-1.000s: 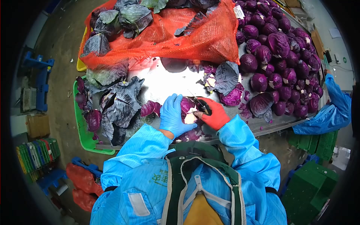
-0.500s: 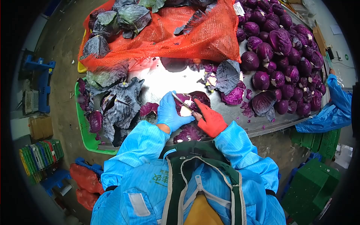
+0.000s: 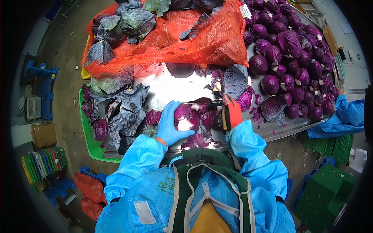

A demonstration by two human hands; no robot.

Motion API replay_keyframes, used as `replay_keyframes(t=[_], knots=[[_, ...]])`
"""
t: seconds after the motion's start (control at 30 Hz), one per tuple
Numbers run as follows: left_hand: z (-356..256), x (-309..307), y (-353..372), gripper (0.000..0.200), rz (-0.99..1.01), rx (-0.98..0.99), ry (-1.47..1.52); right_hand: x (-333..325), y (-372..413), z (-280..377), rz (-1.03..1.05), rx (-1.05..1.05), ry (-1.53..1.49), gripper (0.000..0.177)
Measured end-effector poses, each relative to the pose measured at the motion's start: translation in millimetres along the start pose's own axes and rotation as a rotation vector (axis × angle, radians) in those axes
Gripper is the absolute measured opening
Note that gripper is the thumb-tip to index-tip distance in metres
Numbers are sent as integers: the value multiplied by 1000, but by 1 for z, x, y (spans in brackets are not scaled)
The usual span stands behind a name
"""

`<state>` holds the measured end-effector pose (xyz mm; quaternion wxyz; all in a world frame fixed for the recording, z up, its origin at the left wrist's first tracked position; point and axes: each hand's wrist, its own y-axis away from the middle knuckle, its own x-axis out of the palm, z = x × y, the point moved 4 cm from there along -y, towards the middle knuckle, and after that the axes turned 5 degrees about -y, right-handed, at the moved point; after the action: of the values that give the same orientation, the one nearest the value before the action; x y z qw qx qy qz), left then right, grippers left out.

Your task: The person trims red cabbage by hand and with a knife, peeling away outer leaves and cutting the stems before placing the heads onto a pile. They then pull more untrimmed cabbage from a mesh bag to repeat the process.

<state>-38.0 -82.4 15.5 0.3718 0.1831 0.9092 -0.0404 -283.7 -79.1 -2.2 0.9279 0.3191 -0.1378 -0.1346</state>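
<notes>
My left hand [image 3: 170,125], in a blue glove, curves round the left side of a red cabbage [image 3: 188,115]. The thumb lies below its pale cut stem end. In its red glove, my right hand [image 3: 232,112] is closed round a knife [image 3: 221,80] just right of the cabbage, the blade pointing away from me. A dark handle-like piece [image 3: 214,103] shows between the cabbage and the red glove. Loose purple leaves [image 3: 196,141] lie on the metal table in front of me, and a large dark outer leaf [image 3: 235,80] lies beyond the knife.
Trimmed red cabbages [image 3: 293,66] are heaped on the right of the table [image 3: 268,131]. Orange-red netting [image 3: 186,48] with untrimmed cabbages [image 3: 138,19] spreads across the far side. Cut leaves pile at a green crate [image 3: 91,143] on the left. A person's blue sleeve [image 3: 342,116] shows far right.
The knife has moved off the cabbage to the right, its blade now pointing away from me. My left hand has shifted slightly left and nearer, and the cabbage has turned, showing its purple side.
</notes>
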Motion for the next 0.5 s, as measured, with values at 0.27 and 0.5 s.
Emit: replay_keyframes(t=[0.27,0.5], knots=[[7,-7,15,102,-42,117,-8,71,46,-12,274,-529,864,77],[12,-11,8,101,-14,117,39,60,7,-12,377,-354,602,58]])
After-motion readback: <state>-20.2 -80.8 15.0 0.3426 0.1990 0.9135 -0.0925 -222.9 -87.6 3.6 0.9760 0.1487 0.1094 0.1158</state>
